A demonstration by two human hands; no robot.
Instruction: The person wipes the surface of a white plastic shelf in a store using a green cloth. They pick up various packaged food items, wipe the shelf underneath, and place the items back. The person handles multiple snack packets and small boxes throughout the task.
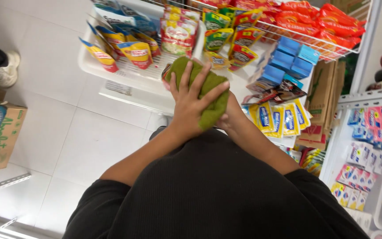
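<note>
From the head camera, you looked straight down your own black-sleeved torso at both forearms, which rose from the bottom of the view and met in front of your chest. Your left hand point(190, 104) lay on top, fingers spread wide and pressed flat over a green cloth point(208, 95), thumb out to the left side. Your right hand point(224, 119) sat under the cloth and was mostly hidden; only the wrist and a bit of knuckle showed, so you could not tell whether it was curled or flat. The cloth was bunched between the two hands, just in front of the edge of a white wire shelf point(124, 73). Its long axis ran from upper left near the shelf edge down to lower right toward your right wrist.

On the shelf stood yellow and blue sachets point(131, 51) and green packets point(217, 37), with blue boxes point(290, 62) to the right and red packets point(319, 22) behind them. A cardboard box point(3, 137) sat on the white tiled floor point(67, 132) at left.
</note>
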